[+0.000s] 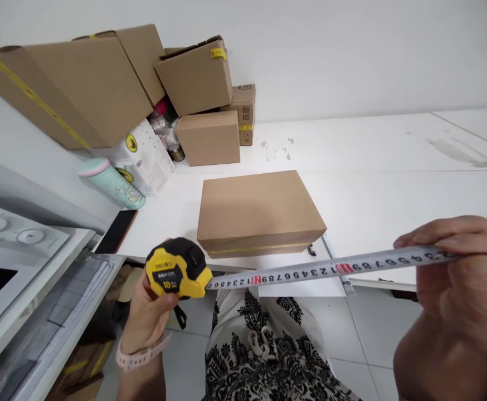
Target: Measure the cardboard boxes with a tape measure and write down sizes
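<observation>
My left hand [147, 312] is closed around a yellow and black tape measure [175, 268], its thumb along the lower edge of the case. From the case the silver blade [297, 273] runs out to the right, printed side toward me. Near its far end, my right hand [464, 278] pinches the blade between thumb and fingers. Behind the stretched blade, a closed brown cardboard box [260, 211] lies on the white table [377, 206], close to its front edge. Part of a white sheet [302, 285] shows under the blade, sticking out past that edge.
Stacked cardboard boxes [193, 78] stand at the back left, beside a white avocado-print carton [151, 161]. A mint tumbler [112, 181] and a dark phone [117, 231] are at the table's left end. A white microwave [13, 239] sits on a shelf at far left.
</observation>
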`<move>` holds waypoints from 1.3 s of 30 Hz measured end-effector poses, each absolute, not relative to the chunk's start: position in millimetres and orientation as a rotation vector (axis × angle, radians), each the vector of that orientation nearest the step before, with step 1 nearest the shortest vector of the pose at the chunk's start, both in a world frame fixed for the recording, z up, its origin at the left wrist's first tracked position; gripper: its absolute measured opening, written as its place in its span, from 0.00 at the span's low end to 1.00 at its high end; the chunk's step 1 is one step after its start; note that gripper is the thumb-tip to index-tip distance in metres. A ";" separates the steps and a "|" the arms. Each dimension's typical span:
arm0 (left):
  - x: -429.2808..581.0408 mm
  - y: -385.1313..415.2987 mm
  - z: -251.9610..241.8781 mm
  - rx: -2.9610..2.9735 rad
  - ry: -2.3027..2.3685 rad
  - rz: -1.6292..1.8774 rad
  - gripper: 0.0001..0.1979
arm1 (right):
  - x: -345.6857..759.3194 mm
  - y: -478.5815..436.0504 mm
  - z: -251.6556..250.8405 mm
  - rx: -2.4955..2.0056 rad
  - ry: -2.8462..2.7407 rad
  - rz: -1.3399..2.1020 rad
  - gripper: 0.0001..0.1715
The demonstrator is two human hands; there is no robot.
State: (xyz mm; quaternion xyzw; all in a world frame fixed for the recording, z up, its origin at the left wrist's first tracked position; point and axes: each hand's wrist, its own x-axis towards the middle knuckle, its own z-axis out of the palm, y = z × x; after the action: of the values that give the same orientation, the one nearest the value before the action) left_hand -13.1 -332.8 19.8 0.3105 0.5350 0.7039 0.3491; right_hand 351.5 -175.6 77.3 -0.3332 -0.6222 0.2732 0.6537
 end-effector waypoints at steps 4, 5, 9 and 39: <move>-7.6 -345.3 -3.9 0.756 1.385 1.891 0.38 | 361.3 -182.2 48.6 -0.679 -1.446 0.839 0.12; -8.1 -344.2 -6.6 0.767 1.380 1.898 0.38 | 360.9 -179.6 42.1 -0.661 -1.449 0.905 0.19; -9.5 -328.7 -12.3 0.806 1.348 1.962 0.29 | 352.6 -160.8 15.3 -0.714 -1.441 1.016 0.35; 130.6 -312.3 10.3 0.919 2.061 2.578 0.39 | 191.8 9.7 94.6 -0.826 -1.531 1.420 0.11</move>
State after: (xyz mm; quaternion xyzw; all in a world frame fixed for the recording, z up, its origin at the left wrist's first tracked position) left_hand 130.6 -312.3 10.3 0.2656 0.5954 0.7448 -0.1418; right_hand 191.8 9.7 94.6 -0.3315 -0.6146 0.5698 0.4332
